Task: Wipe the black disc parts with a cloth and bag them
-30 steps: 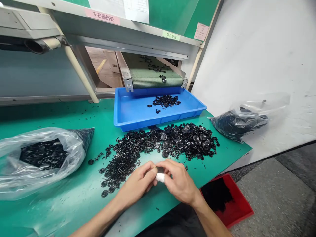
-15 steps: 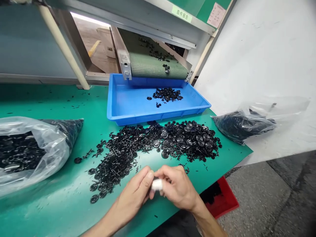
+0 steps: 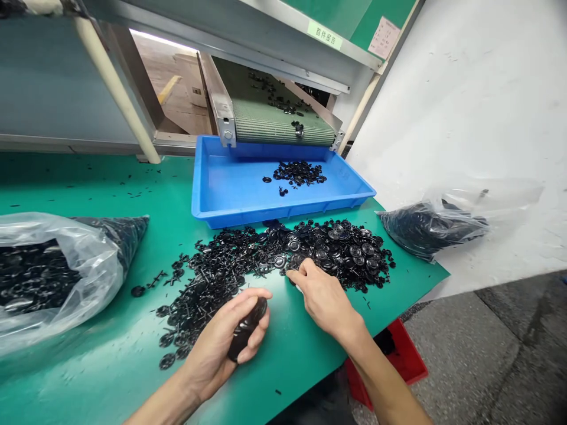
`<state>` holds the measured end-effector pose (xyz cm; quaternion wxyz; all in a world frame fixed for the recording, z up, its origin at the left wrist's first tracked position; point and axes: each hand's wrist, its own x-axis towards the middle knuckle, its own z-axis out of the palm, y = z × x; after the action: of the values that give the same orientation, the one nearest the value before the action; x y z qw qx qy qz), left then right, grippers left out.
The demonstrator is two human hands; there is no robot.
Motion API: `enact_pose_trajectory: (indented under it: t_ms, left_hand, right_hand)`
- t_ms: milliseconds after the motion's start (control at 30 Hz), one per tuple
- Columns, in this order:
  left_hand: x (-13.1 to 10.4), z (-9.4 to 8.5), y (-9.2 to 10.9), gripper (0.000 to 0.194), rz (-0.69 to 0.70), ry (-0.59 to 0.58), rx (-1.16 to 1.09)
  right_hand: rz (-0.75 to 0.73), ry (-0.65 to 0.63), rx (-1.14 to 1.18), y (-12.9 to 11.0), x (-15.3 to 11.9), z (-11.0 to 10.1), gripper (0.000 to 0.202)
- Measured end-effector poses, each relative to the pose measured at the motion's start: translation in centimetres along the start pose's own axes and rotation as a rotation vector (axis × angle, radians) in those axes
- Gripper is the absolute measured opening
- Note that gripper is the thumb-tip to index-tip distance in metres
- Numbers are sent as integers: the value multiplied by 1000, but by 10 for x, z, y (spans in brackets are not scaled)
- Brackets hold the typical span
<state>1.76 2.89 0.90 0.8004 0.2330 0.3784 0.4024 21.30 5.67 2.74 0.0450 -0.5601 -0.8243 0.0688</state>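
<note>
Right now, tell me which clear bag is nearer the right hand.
The bag on the right, near the white panel; the bag on the left lies farther from the right hand, across the heap of black parts.

From R hand: passable gap over bench at 8 o'clk, btwn it & L hand; parts pile blocks 12, blue tray beyond, 11.

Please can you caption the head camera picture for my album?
Left hand holding shiny black pieces, right hand at a pile of small black parts.
</note>
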Motion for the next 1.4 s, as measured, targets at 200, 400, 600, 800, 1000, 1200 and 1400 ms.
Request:
enact_pose_trajectory:
  t_ms: [200, 400, 600, 800, 1000, 1200, 1400]
  left_hand:
    - [2, 1, 4, 25, 54, 32, -58]
    - [12, 10, 2, 26, 65, -18, 169]
    - [14, 14, -2, 32, 95, -63, 459]
    - [12, 16, -1, 27, 79, -3, 244]
    - [12, 13, -1, 30, 34, -45, 335]
    - [9, 9, -1, 34, 46, -100, 559]
    - [10, 12, -4, 39, 71, -68, 578]
  right_hand:
    - [-79, 29, 108, 15, 11, -10, 24]
    - [-153, 181, 582, 22, 9, -8, 29]
    - [-71, 151, 925, -3, 3, -4, 25]
    - [1, 169, 1066, -14, -10, 11, 31]
    - [44, 145, 1026, -17, -16, 20, 36]
    - [18, 7, 1039, -12, -17, 12, 30]
    - [38, 146, 968, -19, -18, 21, 21]
